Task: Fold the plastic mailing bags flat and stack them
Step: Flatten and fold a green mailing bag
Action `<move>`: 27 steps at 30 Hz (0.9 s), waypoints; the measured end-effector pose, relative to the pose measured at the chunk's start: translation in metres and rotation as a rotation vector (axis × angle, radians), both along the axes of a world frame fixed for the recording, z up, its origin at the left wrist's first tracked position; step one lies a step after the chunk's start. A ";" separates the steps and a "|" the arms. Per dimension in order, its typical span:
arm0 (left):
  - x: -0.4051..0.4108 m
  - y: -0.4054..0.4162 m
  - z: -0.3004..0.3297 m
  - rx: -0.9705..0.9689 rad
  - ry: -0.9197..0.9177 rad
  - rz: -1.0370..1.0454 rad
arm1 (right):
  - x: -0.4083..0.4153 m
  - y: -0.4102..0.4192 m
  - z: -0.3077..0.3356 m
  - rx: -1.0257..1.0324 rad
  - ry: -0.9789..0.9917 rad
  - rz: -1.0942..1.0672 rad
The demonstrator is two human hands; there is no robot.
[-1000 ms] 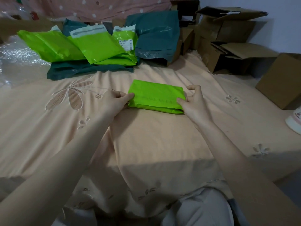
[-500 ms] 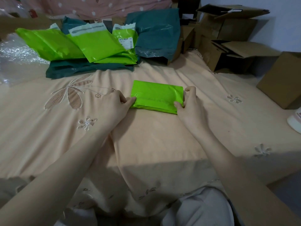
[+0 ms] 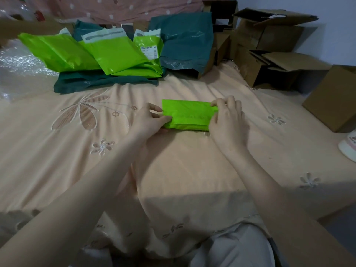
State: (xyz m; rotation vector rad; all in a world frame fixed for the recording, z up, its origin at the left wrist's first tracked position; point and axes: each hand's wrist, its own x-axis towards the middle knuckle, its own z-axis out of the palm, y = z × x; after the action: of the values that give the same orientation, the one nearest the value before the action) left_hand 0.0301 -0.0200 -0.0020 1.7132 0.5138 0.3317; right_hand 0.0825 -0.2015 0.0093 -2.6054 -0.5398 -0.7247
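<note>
A folded bright green mailing bag (image 3: 187, 114) lies on the peach bedsheet (image 3: 173, 170) in the middle of the view. My left hand (image 3: 149, 120) pinches its left edge between thumb and fingers. My right hand (image 3: 227, 120) grips its right edge, fingers curled over the top corner. Behind, at the back left, lie several unfolded green mailing bags (image 3: 115, 53) on top of dark teal bags (image 3: 104, 82). A large teal bag (image 3: 185, 41) leans at the back centre.
Open cardboard boxes (image 3: 269, 47) stand at the back right, and another box (image 3: 335, 97) sits at the right edge. Bubble wrap (image 3: 19, 64) lies at the left. A white object (image 3: 348, 147) pokes in at the far right.
Both hands have closed in on the folded green bag's ends; the right fingers now curl over its top right corner, and the bag looks narrower and slightly raised at the front.
</note>
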 end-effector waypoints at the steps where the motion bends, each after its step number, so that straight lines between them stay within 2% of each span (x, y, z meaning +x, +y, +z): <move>1: 0.001 -0.003 -0.001 -0.051 -0.010 0.003 | -0.005 0.004 0.001 -0.001 -0.035 0.079; 4: 0.000 -0.008 -0.003 -0.081 -0.043 0.037 | -0.022 0.022 -0.004 -0.090 -0.111 0.335; 6: -0.002 -0.008 -0.003 -0.124 -0.058 0.058 | -0.031 0.030 -0.013 -0.166 -0.123 0.395; 10: -0.007 -0.007 -0.002 -0.064 -0.031 0.028 | -0.038 0.038 -0.025 -0.266 -0.100 0.404; 15: -0.009 -0.010 -0.006 0.143 -0.026 0.048 | -0.039 0.039 -0.024 -0.330 -0.034 0.387; 18: -0.007 -0.012 -0.007 0.295 -0.049 0.049 | -0.039 0.039 -0.023 -0.332 0.013 0.378; 24: -0.005 -0.013 -0.007 0.451 -0.077 0.058 | -0.039 0.035 -0.023 -0.289 0.067 0.383; 27: -0.006 -0.015 -0.008 0.521 -0.092 0.064 | -0.041 0.030 -0.023 -0.319 0.022 0.313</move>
State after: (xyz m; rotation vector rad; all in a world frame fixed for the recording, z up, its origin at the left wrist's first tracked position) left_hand 0.0244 -0.0348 -0.0095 2.1731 0.4384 0.6293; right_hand 0.0420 -0.1714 -0.0140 -2.7122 -1.1058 -0.5418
